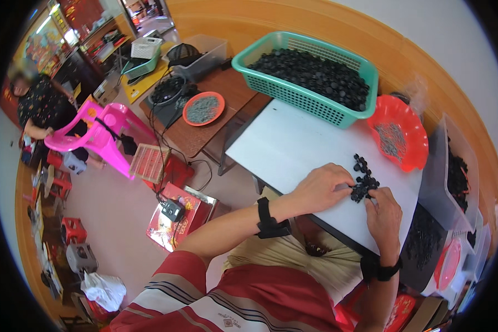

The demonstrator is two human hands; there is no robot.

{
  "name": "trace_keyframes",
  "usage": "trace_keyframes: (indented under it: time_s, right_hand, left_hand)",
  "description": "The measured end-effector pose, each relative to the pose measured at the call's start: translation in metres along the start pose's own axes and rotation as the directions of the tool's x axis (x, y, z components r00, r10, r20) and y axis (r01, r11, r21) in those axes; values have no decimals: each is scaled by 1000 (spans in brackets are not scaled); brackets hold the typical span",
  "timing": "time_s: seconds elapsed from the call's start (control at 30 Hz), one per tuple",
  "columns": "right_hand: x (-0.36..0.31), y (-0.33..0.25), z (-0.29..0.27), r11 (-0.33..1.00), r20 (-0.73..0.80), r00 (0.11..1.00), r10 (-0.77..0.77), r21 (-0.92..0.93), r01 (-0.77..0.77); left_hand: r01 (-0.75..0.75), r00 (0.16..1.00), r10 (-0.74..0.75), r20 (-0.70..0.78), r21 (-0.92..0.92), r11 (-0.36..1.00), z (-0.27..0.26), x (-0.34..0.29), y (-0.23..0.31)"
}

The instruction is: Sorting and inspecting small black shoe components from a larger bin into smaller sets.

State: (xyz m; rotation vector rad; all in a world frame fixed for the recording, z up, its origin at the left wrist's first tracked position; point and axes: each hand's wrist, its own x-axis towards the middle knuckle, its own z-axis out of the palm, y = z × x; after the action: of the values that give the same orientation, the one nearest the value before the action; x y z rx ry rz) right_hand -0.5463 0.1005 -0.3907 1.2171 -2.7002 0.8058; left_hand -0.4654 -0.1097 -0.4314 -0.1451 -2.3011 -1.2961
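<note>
Two hands, the left hand (321, 188) and the right hand (384, 210), at five o'clock. One green basket (293, 94) at twelve o'clock. Two red-orange dishes: a round one (191, 102) at eleven, a scalloped one (415, 124) at two. One pink chair (102, 130) at nine.

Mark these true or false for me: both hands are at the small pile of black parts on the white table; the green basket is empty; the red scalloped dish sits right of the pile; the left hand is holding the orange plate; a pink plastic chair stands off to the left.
1. Both the left hand and the right hand are at the pile of black parts on the white table: true.
2. The green basket is empty: false, it is full of black parts.
3. The red scalloped dish sits right of the pile: true.
4. The left hand holds the orange plate: false, the plate lies on the brown table, far from the hand.
5. A pink plastic chair stands to the left: true.
</note>
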Motion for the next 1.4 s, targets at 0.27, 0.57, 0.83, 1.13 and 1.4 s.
trace_keyframes:
  time_s: [0.27, 0.57, 0.83, 1.13, 1.4]
  right_hand:
    - [4, 0, 2, 997, 5, 1000, -15, 71, 15]
    - [-1, 15, -1, 980, 18, 993, 120, 155, -121]
    - [3, 17, -2, 963, -3, 998, 69, 262, -66]
    - [11, 12, -7, 1000, 8, 1000, -25, 13, 25]
    - [16, 7, -7, 995, 100, 991, 87, 47, -92]
  left_hand:
    - [47, 997, -48, 53, 21, 999, -8, -3, 4]
    - [3, 999, -4, 39, 31, 1000, 6, -1, 3]
    - [-14, 1000, 14, 22, 27, 1000, -2, 0, -1]
    - [111, 991, -112, 72, 18, 994, -6, 1, 11]
    - [112, 990, -113, 82, 16, 994, -7, 2, 10]
